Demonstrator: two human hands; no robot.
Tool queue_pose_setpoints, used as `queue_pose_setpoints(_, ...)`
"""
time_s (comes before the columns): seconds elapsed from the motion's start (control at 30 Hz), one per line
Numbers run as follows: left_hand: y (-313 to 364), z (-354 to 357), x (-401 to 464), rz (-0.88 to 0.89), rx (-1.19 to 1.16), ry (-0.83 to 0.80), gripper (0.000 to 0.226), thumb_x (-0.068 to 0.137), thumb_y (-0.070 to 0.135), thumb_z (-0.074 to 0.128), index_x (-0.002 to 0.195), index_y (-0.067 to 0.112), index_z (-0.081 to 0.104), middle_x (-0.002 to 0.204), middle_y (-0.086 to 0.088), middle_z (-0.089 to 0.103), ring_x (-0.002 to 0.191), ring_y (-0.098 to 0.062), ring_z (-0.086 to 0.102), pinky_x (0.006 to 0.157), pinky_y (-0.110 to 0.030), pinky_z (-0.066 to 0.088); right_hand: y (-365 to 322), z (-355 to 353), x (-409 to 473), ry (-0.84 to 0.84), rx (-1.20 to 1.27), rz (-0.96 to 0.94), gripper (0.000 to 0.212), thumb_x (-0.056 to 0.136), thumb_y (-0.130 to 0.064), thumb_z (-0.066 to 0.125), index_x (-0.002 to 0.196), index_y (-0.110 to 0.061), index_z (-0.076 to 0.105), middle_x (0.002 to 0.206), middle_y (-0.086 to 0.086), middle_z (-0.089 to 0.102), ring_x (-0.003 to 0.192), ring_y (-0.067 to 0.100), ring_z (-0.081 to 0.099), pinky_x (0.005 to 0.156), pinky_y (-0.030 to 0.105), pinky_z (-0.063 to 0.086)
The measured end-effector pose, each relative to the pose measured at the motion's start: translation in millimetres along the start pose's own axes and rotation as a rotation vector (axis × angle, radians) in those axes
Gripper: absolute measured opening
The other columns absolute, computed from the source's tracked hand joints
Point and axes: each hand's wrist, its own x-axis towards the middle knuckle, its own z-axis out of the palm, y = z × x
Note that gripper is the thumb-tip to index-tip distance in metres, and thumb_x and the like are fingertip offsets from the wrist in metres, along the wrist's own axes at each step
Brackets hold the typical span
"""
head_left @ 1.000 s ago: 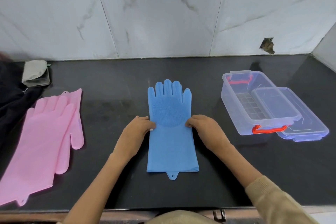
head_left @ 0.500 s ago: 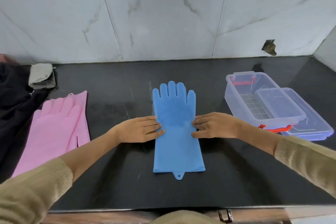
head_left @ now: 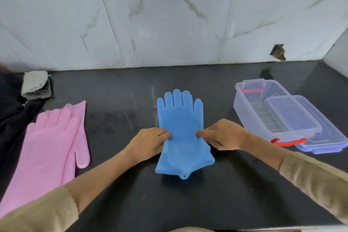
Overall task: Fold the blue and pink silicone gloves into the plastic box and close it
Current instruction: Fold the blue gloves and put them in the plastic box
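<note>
The blue silicone gloves [head_left: 180, 118] lie stacked in the middle of the black counter, fingers pointing at the wall. My left hand [head_left: 148, 142] grips their left edge at the palm and my right hand [head_left: 222, 134] grips the right edge. The cuff end near me is lifted and bowed off the counter. The pink gloves [head_left: 50, 149] lie flat at the left. The clear plastic box [head_left: 244, 105] with red clips stands open at the right, and its clear lid [head_left: 323, 133] rests tilted over the box's right rim.
A folded grey cloth [head_left: 34, 84] and dark fabric [head_left: 11, 115] sit at the far left. The marble tile wall [head_left: 169, 30] runs behind the counter. The counter's front edge is close to my body.
Both hands have closed their fingers onto the blue gloves' side edges. The cuff end has risen and buckled toward the fingers. My head has moved closer.
</note>
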Motion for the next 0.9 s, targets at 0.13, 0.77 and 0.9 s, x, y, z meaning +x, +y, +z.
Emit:
queue_pose_setpoints(0.13, 13, 8, 12, -0.591, -0.18, 0.069, 0.041, 0.081, 0.02, 0.053, 0.05, 0.021, 0.026, 0.044, 0.008, 0.03, 0.04, -0.012, 0.028, 0.044, -0.024, 0.023, -1, 1, 17, 0.134, 0.297, 0.31, 0.021, 0.096, -0.026, 0.043, 0.084, -0.014, 0.057, 0.057, -0.003, 0.052, 0.049, 0.017, 0.048, 0.057, 0.022, 0.037)
queue_pose_setpoints(0.77, 20, 28, 63, -1.302, -0.043, 0.156, 0.017, 0.094, 0.016, 0.036, 0.102, 0.005, 0.046, 0.054, -0.007, 0.048, 0.049, -0.026, 0.048, 0.045, -0.027, 0.031, -29, 24, 73, 0.414, 0.393, 1.121, 0.016, 0.095, -0.017, 0.033, 0.105, -0.006, 0.039, 0.065, 0.006, 0.052, 0.055, 0.025, 0.045, 0.051, 0.031, 0.031)
queue_pose_setpoints(0.9, 19, 27, 52, -1.151, -0.058, 0.237, 0.042, 0.096, 0.048, 0.031, 0.095, 0.009, 0.046, 0.057, -0.007, 0.054, 0.053, -0.03, 0.057, 0.048, -0.029, 0.036, -29, 26, 71, 0.501, 0.429, 1.17, 0.033, 0.098, -0.042, 0.029, 0.094, -0.012, 0.042, 0.066, 0.004, 0.056, 0.057, 0.026, 0.051, 0.053, 0.031, 0.034)
